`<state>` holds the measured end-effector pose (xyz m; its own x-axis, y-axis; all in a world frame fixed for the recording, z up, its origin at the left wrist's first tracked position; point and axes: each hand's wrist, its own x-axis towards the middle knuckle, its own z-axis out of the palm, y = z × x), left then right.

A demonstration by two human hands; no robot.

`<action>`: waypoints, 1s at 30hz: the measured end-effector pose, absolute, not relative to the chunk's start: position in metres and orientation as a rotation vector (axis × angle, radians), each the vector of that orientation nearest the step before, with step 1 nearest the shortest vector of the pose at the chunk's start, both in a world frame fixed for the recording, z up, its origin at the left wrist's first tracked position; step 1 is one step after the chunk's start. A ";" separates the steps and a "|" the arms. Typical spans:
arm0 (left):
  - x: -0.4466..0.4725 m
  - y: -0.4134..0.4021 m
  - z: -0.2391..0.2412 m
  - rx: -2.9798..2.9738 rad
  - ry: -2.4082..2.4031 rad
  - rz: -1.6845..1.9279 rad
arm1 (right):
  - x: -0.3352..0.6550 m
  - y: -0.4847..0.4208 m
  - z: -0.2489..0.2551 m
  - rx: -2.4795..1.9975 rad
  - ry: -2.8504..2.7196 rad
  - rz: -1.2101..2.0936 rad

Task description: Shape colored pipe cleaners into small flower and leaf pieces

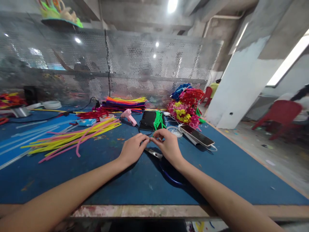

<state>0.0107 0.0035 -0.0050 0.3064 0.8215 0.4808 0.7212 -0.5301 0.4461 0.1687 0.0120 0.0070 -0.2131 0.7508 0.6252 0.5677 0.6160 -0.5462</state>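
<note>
My left hand [134,147] and my right hand [169,145] meet above the middle of the blue tabletop. The fingertips of both are pinched together, almost touching. Whatever lies between them is too small or too hidden to make out. Below my hands lies a pair of scissors [154,153] with metal blades and dark blue handles, partly covered by my right hand and forearm. Just beyond my fingers, bent green pipe cleaners [158,120] rest on a black tray [147,120]. A pink glue gun [129,117] sits behind my left hand.
Yellow and pink pipe cleaners [72,139] spread over the left side. A colourful bundle of pipe cleaners [123,104] lies at the back. Fuzzy flowers [185,104] stand at the back right, near a dish of small beads [174,131] and a cabled phone [197,134]. A perforated metal screen [164,64] rises behind.
</note>
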 end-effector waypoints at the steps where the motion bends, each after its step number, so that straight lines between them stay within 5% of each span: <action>1: 0.012 0.004 -0.007 2.382 1.435 1.042 | 0.170 0.013 0.006 -1.040 -1.924 0.208; 13: 0.012 0.013 -0.019 2.213 1.386 1.134 | 0.171 0.017 0.003 -1.025 -2.248 0.016; 30: 0.011 0.016 -0.018 2.185 1.332 1.218 | 0.176 0.027 0.003 -1.038 -2.011 0.491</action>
